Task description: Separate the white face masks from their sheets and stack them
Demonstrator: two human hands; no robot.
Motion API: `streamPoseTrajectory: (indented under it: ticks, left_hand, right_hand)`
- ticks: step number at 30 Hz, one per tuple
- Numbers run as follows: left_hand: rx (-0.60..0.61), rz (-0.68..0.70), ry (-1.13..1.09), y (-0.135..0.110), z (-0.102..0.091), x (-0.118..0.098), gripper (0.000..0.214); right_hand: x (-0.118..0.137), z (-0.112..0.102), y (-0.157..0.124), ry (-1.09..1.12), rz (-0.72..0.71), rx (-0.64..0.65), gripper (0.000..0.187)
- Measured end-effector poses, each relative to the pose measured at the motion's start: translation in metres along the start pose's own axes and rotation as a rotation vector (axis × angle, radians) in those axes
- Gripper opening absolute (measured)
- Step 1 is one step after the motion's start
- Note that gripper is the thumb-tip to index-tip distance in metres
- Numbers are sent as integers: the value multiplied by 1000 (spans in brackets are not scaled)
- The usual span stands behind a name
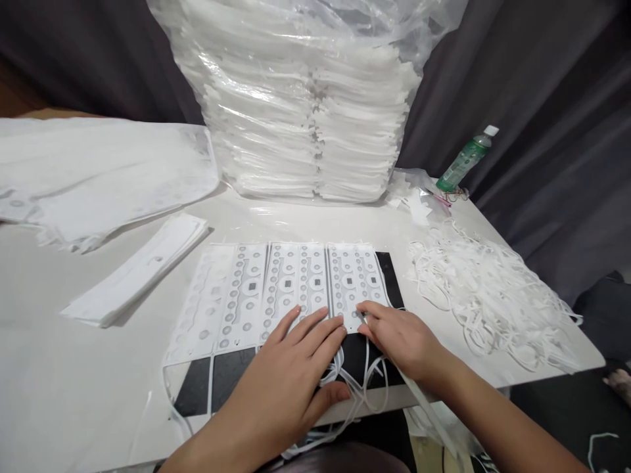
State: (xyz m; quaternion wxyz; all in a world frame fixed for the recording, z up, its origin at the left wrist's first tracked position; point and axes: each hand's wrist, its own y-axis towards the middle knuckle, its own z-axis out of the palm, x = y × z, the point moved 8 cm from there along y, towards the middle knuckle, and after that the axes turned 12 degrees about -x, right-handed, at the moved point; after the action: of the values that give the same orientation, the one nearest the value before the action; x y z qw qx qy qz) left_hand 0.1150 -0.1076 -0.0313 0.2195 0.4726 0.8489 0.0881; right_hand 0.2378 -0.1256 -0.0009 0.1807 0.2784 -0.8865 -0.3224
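White printed panels (283, 282) lay flat under two hands

A dark curtain (497, 59) hung behind the pale table (73, 387), and a plastic-wrapped stack (296, 125) of white layers rose at its far side. Loose white sheets (118, 164) spread over the far left. Nearer the middle, the panels lay in a row on a black board (229, 374), grey round marks and small dark squares upward; the board showed beyond their near and right edges. A tangled heap of cords (497, 302) filled the right side, while a folded white bundle (140, 272) rested to the left.

The left hand (290, 368) was palm down over the near middle edge of the panels, fingers extended and a little apart, thumb out to the side, gripping nothing. The right hand (407, 338) bent inward at the near right corner, thumb and forefinger close together; whether they pinched the edge or a strip there could not be told. A green bottle (463, 164) and a pink pen (438, 197) sat at the far right. White cord loops (377, 381) trailed off the near edge between the hands.

The step seemed to be steadying the panels while the right fingertips worked that corner. The next move would call for firm left pressure, fine right fingertip control and loops kept from snagging.
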Motion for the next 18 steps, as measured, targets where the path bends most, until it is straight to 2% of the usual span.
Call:
streamPoseTrajectory:
  ticks: [2,5,8,11,18]
  left_hand:
    - [-6,13,18,-2,1,1,55]
    - [-3,38,44,-2,1,1,56]
    - [-15,47,45,0,-2,2,58]
    - [-41,73,63,3,-4,1,58]
    - [-96,122,115,3,-4,2,57]
  right_hand:
    - [-13,-11,-1,62,136,-59,12]
    - [-43,-27,-16,179,493,-144,6]
    - [-62,-27,-40,308,764,-116,10]
    - [-65,-19,-51,398,832,-26,10]
    - [-62,-10,-44,475,836,57,9]
